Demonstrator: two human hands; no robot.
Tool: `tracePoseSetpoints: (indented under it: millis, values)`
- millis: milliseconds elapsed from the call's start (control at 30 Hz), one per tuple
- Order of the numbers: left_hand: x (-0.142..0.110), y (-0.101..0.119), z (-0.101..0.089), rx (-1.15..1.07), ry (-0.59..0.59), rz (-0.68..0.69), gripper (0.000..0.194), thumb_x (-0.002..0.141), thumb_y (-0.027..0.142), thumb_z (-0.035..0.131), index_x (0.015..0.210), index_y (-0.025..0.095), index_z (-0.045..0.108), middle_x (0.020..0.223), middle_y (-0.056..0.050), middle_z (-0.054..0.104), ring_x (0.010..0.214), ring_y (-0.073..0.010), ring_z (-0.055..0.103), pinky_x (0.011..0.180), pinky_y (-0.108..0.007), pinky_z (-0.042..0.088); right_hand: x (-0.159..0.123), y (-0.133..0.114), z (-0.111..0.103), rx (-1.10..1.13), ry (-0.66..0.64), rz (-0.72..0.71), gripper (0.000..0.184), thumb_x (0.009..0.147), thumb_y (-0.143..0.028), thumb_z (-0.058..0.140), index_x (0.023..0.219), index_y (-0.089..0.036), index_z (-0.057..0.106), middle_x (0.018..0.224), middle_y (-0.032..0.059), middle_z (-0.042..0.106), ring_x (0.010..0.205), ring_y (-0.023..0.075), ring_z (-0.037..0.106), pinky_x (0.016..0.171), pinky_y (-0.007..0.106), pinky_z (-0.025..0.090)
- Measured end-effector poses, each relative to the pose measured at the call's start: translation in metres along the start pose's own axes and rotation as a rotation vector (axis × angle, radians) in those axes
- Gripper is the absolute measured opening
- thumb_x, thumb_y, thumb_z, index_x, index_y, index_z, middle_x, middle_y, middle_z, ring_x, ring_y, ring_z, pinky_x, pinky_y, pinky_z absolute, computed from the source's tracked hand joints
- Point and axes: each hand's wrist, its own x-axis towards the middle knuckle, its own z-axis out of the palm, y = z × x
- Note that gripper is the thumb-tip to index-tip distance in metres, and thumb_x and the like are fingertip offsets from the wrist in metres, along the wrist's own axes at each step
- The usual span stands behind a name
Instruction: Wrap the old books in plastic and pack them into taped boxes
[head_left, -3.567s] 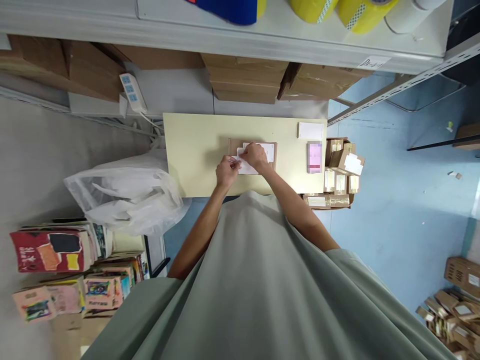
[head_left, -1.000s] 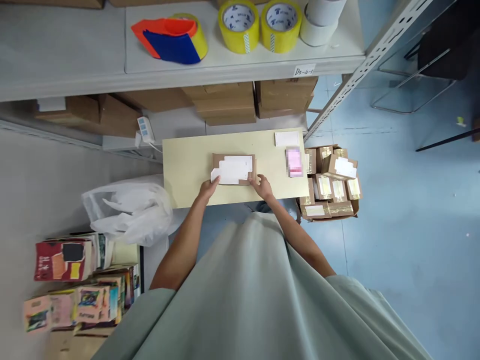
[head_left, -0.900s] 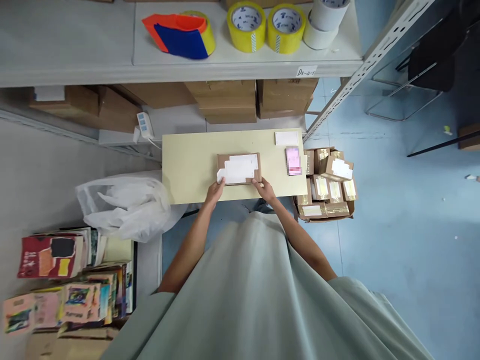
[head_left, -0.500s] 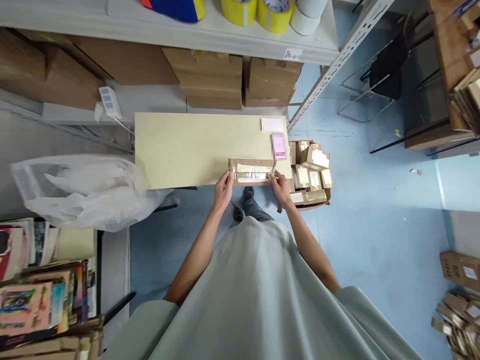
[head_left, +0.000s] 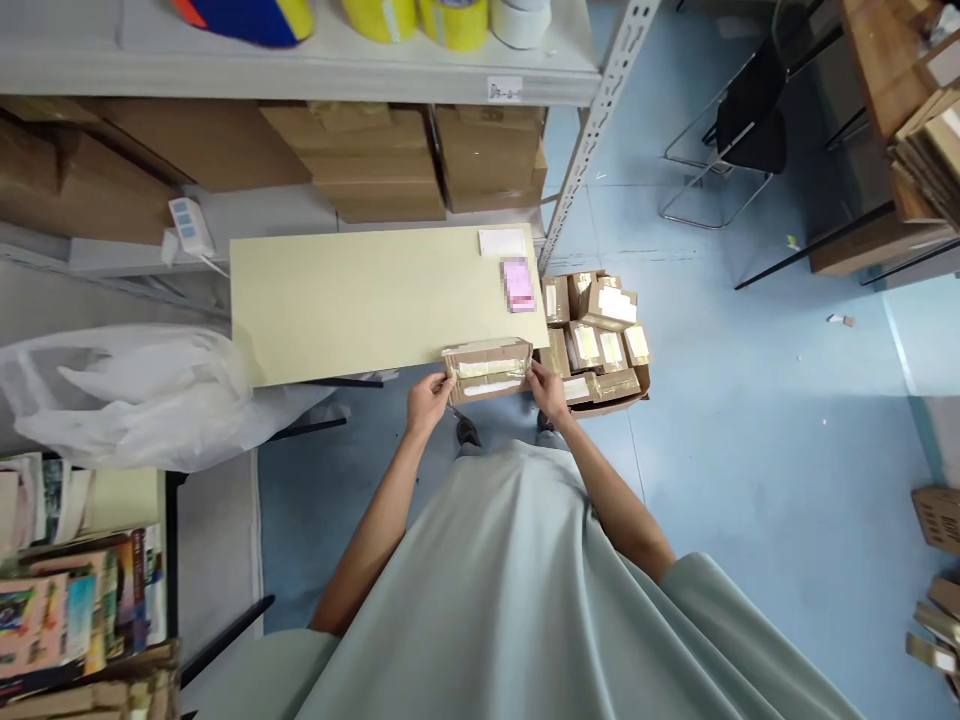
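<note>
Between my two hands is a long, taped cardboard box with a white strip along its near side. My left hand grips its left end, and my right hand grips its right end. The box is at the front edge of the pale yellow table, partly past that edge. Farther back on the table lie a pink card and a white label, both apart from my hands.
Right of the table, an open carton on the floor holds several small taped boxes. A white plastic bag bulges at the left. Behind the table stands a shelf with tape rolls. A black chair is far right.
Both hands have drawn the box toward my body and tilted it, so its far side shows more. My view has shifted right, and my feet have moved apart.
</note>
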Motion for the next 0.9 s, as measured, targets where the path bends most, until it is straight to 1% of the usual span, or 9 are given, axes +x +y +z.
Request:
tracePoseSetpoints:
  millis: [67,133,333,433,500,600,700,800,900]
  values:
    - [-0.011,0.005,0.027,0.01,-0.032,-0.01,0.021,0.09,0.042,0.076,0.099,0.022,0.079,0.117,-0.013,0.088,0.115,-0.0312,0.083,0.106,-0.039,0.063,-0.004,0.036,-0.02,0.081,-0.002,0.013,0.043,0.108,-0.038,0.055,0.139,-0.02,0.077,0.121,0.0097,0.086,0.114,0.0289,0.079,0.097,0.034,0.061]
    - [-0.023,0.015,0.066,0.057,-0.096,-0.024,0.023,0.091,0.041,0.076,0.102,0.022,0.082,0.118,-0.013,0.088,0.115,-0.0329,0.083,0.107,-0.042,0.064,-0.009,0.078,-0.046,0.142,0.0,0.047,0.039,0.106,-0.036,0.055,0.134,-0.021,0.08,0.126,0.0099,0.086,0.117,0.0291,0.079,0.1,0.034,0.061]
    - [-0.056,0.053,0.209,0.282,-0.325,-0.066,0.02,0.097,0.032,0.072,0.104,0.02,0.086,0.11,-0.01,0.089,0.112,-0.0329,0.084,0.1,-0.039,0.064,-0.027,0.212,-0.13,0.18,0.019,0.207,0.034,0.099,-0.035,0.06,0.119,-0.022,0.084,0.105,0.0085,0.088,0.107,0.0335,0.083,0.097,0.04,0.064]
    - [-0.062,0.068,0.27,0.336,-0.384,-0.075,0.02,0.097,0.029,0.074,0.109,0.019,0.087,0.105,-0.009,0.088,0.105,-0.0322,0.083,0.097,-0.037,0.062,-0.028,0.261,-0.164,0.168,0.049,0.262,0.032,0.095,-0.034,0.065,0.116,-0.021,0.085,0.115,0.0128,0.087,0.101,0.0334,0.083,0.098,0.043,0.064]
    - [-0.062,0.078,0.301,0.357,-0.403,-0.064,0.024,0.098,0.029,0.074,0.116,0.019,0.086,0.114,-0.01,0.087,0.103,-0.0303,0.082,0.098,-0.036,0.062,-0.024,0.284,-0.183,0.176,0.07,0.263,0.035,0.095,-0.036,0.064,0.117,-0.02,0.085,0.123,0.015,0.086,0.102,0.0323,0.082,0.1,0.044,0.064]
    - [-0.057,0.094,0.331,0.369,-0.416,-0.029,0.033,0.1,0.03,0.074,0.129,0.017,0.083,0.133,-0.014,0.082,0.106,-0.0289,0.081,0.102,-0.037,0.061,-0.011,0.307,-0.205,0.247,0.151,0.217,0.042,0.094,-0.041,0.064,0.124,-0.018,0.084,0.127,0.0161,0.084,0.105,0.0323,0.081,0.101,0.046,0.065]
    - [-0.049,0.111,0.349,0.334,-0.455,0.041,0.052,0.102,0.032,0.072,0.152,0.016,0.071,0.156,-0.018,0.07,0.121,-0.0318,0.079,0.108,-0.04,0.062,0.009,0.321,-0.222,0.333,0.255,0.163,0.052,0.094,-0.047,0.064,0.132,-0.016,0.082,0.136,0.0182,0.082,0.113,0.0338,0.08,0.107,0.05,0.064]
    - [-0.044,0.121,0.358,0.317,-0.488,0.131,0.061,0.104,0.031,0.068,0.162,0.015,0.062,0.176,-0.018,0.053,0.156,-0.0356,0.06,0.126,-0.044,0.053,0.026,0.33,-0.232,0.366,0.315,0.18,0.057,0.093,-0.048,0.063,0.137,-0.015,0.08,0.141,0.0195,0.08,0.127,0.0364,0.078,0.114,0.054,0.061]
    - [-0.047,0.118,0.359,0.349,-0.508,0.154,0.059,0.103,0.029,0.067,0.16,0.016,0.064,0.178,-0.017,0.05,0.168,-0.035,0.046,0.138,-0.048,0.039,0.034,0.334,-0.232,0.346,0.308,0.257,0.053,0.091,-0.049,0.066,0.128,-0.015,0.083,0.135,0.0194,0.083,0.131,0.0398,0.076,0.118,0.057,0.058]
